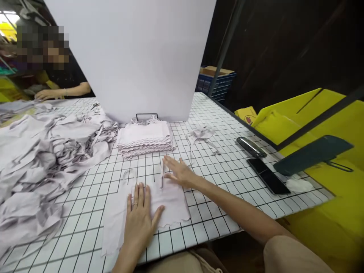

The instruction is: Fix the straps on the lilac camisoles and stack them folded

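A pale pink camisole [173, 203] with thin straps and a wavy hem lies on the table in front of me. My left hand [140, 216] rests flat on its left half, fingers stretched and thumb apart. At the top right part of the garment, my right hand [180, 172] lies with fingers extended, touching the fabric beside an upright strap [162, 174]. Another strap [130, 173] loops up at the top left. Just beyond my hands sits a neat stack of folded pale pink garments [145, 138].
A big heap of crumpled pale fabric [71, 140] covers the left. One loose strappy piece [201, 133] lies right of the stack. A phone [269, 176] and a dark shiny case [251, 147] are near the right edge. A white board [142, 57] stands behind; a co-worker's hand [49, 94] is far left.
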Demonstrator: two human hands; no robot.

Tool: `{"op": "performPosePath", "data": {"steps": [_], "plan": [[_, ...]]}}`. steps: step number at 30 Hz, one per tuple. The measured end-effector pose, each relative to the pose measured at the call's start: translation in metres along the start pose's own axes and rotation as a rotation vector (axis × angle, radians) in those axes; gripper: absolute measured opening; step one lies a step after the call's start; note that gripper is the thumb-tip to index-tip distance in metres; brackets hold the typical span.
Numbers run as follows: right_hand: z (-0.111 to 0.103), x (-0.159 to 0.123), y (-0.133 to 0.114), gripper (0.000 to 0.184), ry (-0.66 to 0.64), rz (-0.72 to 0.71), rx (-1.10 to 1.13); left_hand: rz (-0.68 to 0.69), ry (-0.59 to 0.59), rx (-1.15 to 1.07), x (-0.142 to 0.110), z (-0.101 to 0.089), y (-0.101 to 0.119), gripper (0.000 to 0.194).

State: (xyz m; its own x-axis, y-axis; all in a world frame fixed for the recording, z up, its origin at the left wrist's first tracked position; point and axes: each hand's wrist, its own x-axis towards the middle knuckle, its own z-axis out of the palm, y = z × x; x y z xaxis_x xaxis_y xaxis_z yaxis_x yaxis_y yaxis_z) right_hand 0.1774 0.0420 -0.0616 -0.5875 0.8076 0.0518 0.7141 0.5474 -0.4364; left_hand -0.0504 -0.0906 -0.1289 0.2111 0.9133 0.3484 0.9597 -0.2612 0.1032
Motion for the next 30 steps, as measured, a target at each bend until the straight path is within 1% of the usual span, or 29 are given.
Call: {"op": "performPosePath", "data": {"steps": [2, 3, 4, 6, 8, 10, 13, 15, 16, 18, 19, 21, 22, 24, 25, 26, 28, 29, 30], "plan": [[-0.025, 0.001, 0.029, 0.059, 0.240, 0.177, 0.067, 0.025, 0.025, 0.005, 0.000, 0.002, -0.002, 0.084], [-0.039, 0.003, 0.047, 0.051, 0.349, 0.300, 0.106, 0.037, 0.034, 0.004, 0.000, 0.003, -0.002, 0.085], [-0.052, 0.005, 0.065, 0.046, 0.412, 0.395, 0.110, 0.047, 0.040, 0.002, 0.000, 0.003, -0.002, 0.085], [-0.075, 0.010, 0.099, 0.041, 0.467, 0.502, 0.100, 0.052, 0.048, -0.011, 0.000, 0.004, -0.001, 0.084], [-0.089, 0.015, 0.124, 0.034, 0.493, 0.574, 0.104, 0.045, 0.053, -0.046, -0.002, 0.005, -0.003, 0.080], [-0.099, 0.020, 0.137, 0.026, 0.519, 0.607, 0.135, 0.016, 0.070, -0.123, -0.006, 0.007, -0.008, 0.073], [-0.120, 0.022, 0.137, 0.034, 0.579, 0.605, 0.232, -0.072, 0.089, -0.327, -0.008, 0.004, -0.021, 0.056], [-0.140, 0.020, 0.127, 0.036, 0.619, 0.565, 0.320, -0.158, 0.100, -0.504, 0.001, -0.009, -0.025, 0.045], [-0.152, 0.019, 0.118, 0.037, 0.630, 0.530, 0.366, -0.205, 0.101, -0.601, 0.011, -0.020, -0.023, 0.041], [-0.173, 0.015, 0.094, 0.039, 0.623, 0.447, 0.445, -0.297, 0.112, -0.820, 0.041, -0.049, -0.012, 0.039], [-0.181, 0.012, 0.079, 0.041, 0.598, 0.402, 0.487, -0.328, 0.084, -0.937, 0.060, -0.064, -0.003, 0.040], [-0.194, 0.008, 0.041, 0.045, 0.500, 0.307, 0.594, -0.298, -0.005, -1.177, 0.101, -0.093, 0.020, 0.044], [-0.198, 0.007, 0.021, 0.046, 0.427, 0.250, 0.670, -0.270, -0.040, -1.297, 0.121, -0.105, 0.031, 0.048], [-0.203, 0.004, -0.017, 0.048, 0.293, 0.156, 0.797, -0.190, -0.094, -1.487, 0.154, -0.121, 0.050, 0.064], [-0.204, 0.004, -0.033, 0.048, 0.243, 0.124, 0.845, -0.130, -0.135, -1.571, 0.166, -0.126, 0.056, 0.069], [-0.206, 0.003, -0.047, 0.049, 0.211, 0.102, 0.879, -0.081, -0.201, -1.630, 0.175, -0.129, 0.060, 0.066], [-0.209, 0.002, -0.068, 0.050, 0.178, 0.075, 0.932, -0.057, -0.302, -1.693, 0.181, -0.136, 0.062, 0.050], [-0.211, 0.001, -0.075, 0.050, 0.169, 0.067, 0.942, -0.079, -0.316, -1.705, 0.180, -0.140, 0.059, 0.041], [-0.213, 0.000, -0.081, 0.050, 0.158, 0.061, 0.936, -0.106, -0.290, -1.703, 0.178, -0.145, 0.055, 0.036]]}}
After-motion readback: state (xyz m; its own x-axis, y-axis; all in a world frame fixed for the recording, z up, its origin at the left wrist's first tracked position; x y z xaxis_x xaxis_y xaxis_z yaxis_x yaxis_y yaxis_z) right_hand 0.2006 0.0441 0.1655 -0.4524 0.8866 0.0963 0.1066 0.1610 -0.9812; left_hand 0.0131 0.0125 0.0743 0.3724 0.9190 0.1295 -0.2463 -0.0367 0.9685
